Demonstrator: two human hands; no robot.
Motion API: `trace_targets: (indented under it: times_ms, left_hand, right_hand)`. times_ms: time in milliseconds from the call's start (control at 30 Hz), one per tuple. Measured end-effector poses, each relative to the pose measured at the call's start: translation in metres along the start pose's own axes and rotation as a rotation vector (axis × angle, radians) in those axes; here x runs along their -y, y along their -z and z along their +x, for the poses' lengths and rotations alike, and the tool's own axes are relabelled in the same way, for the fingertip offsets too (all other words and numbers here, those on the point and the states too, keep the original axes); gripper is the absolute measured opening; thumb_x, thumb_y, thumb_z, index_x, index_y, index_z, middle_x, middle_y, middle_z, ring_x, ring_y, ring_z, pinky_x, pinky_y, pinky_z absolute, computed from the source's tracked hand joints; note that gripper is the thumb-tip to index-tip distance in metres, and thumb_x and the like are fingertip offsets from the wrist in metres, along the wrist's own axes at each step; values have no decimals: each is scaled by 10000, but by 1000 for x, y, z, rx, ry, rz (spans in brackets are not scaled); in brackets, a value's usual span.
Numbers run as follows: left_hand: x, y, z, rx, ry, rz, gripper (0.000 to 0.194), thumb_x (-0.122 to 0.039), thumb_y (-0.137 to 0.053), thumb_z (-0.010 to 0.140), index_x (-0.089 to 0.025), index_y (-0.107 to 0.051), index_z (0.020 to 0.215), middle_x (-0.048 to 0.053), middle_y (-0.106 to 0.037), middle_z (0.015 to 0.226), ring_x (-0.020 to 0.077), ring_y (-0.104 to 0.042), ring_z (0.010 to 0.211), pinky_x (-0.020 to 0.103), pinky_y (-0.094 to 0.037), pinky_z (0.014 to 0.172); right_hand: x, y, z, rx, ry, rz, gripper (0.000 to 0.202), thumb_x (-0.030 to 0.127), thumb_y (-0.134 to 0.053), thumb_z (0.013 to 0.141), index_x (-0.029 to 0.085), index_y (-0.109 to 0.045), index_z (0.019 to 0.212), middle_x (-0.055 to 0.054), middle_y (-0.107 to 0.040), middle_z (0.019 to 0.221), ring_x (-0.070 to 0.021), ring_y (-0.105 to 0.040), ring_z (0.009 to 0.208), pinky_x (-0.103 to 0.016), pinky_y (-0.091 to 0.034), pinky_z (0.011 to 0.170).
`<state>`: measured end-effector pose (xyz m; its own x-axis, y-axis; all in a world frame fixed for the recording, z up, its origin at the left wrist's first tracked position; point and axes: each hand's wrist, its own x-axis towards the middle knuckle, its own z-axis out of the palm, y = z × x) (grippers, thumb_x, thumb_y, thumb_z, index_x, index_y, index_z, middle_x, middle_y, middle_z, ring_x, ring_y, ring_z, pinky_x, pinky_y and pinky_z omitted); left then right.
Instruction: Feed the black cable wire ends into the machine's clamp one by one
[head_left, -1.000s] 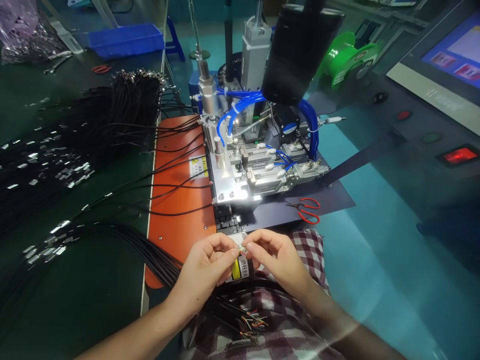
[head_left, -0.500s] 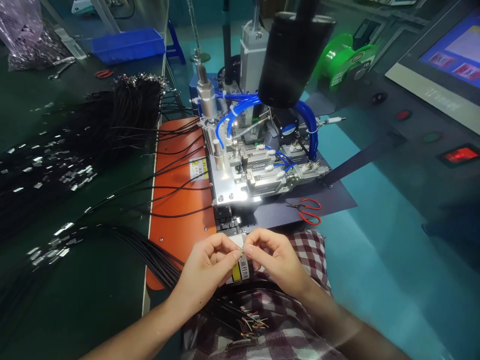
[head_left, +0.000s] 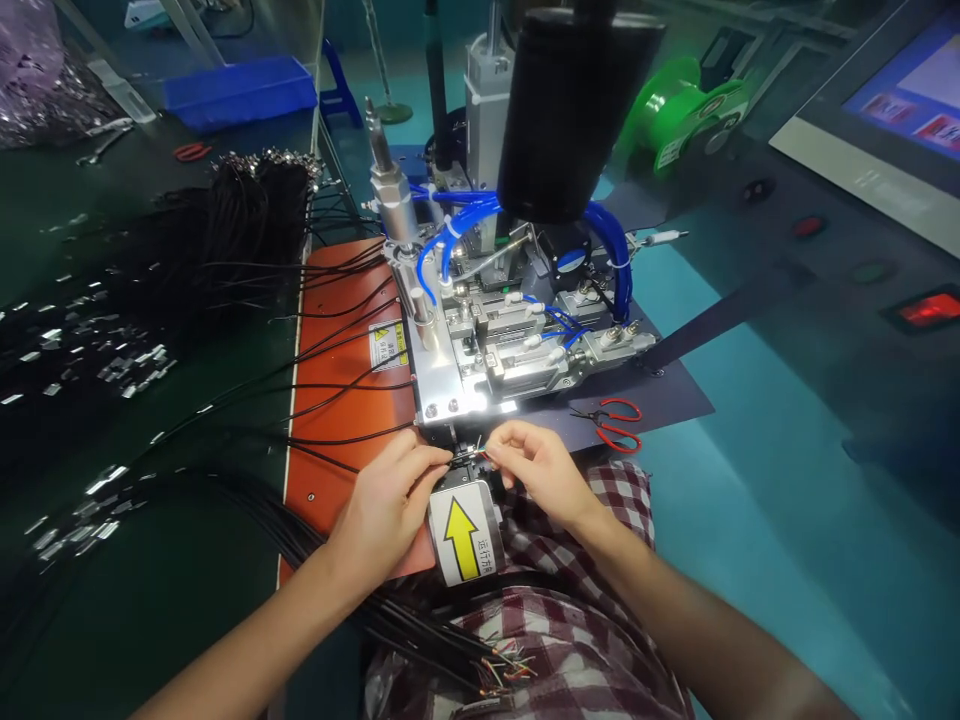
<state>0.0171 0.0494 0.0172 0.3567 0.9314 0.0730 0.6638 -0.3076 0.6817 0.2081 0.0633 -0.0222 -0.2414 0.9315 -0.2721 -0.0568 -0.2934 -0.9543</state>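
Note:
My left hand (head_left: 397, 490) is closed in a pinch on a black cable (head_left: 456, 457), laying it at the small dark fixture (head_left: 466, 472) on the machine's near end. Thin coloured wires (head_left: 480, 448) fan out of the cable's tip. The fingers of my right hand (head_left: 534, 468) are pinched together on those wire ends. Just below the fixture is a white label with a yellow arrow (head_left: 463, 540). On my lap rests a bundle of black cables (head_left: 420, 635) with stripped coloured ends.
Several cables cross the orange plate (head_left: 337, 330) into the machine (head_left: 442, 375). Red-handled snips (head_left: 616, 425) lie at right. A cable pile (head_left: 247, 220) and a blue bin (head_left: 240, 95) occupy the table at left. A green spool (head_left: 675, 110) and a screen panel (head_left: 900, 110) stand right.
Both hands have moved forward, from above the arrow label to the fixture, bringing the cable end with them. The yellow arrow now shows fully. The view has shifted slightly.

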Motion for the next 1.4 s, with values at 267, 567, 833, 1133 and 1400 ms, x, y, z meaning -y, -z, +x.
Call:
trace_targets:
  times_ms: [267, 567, 833, 1133, 1400]
  left_hand:
    - [13, 0, -1, 107, -89, 79, 330, -119, -409, 889, -205, -609, 1137, 51, -556, 903, 155, -584, 808, 254, -490, 684]
    - [16, 0, -2, 138, -153, 216, 414, -84, -367, 870, -199, -585, 1203, 71, -535, 880, 178, -568, 757, 287, -501, 626]
    - [12, -1, 1, 102, -196, 337, 397, -123, -334, 894, -203, -608, 1169, 52, -500, 789, 165, -537, 682, 261, -482, 563]
    - [14, -2, 1, 93, -214, 351, 396, -135, -331, 901, -200, -608, 1177, 65, -508, 804, 176, -546, 690, 277, -487, 565]
    - [12, -1, 1, 96, -210, 365, 390, -150, -334, 899, -219, -613, 1163, 52, -514, 801, 165, -547, 690, 261, -486, 560]
  right_hand:
    - [-2, -4, 7, 17, -84, 52, 233, 363, -634, 748, 152, -560, 681, 35, -532, 597, -75, -439, 456, -225, -337, 465]
    - [1, -4, 8, 14, -110, 49, 222, 346, -638, 737, 151, -562, 662, 37, -531, 577, -79, -445, 461, -228, -347, 480]
    - [0, -5, 7, 3, -110, 44, 230, 360, -644, 731, 156, -560, 665, 32, -533, 588, -78, -444, 465, -223, -344, 462]
    - [1, -5, 7, 2, -114, 42, 246, 375, -650, 726, 160, -557, 652, 34, -524, 572, -80, -435, 459, -225, -343, 454]
    - [0, -3, 6, 10, -111, 14, 247, 383, -634, 745, 159, -560, 671, 27, -526, 586, -85, -445, 467, -226, -350, 451]
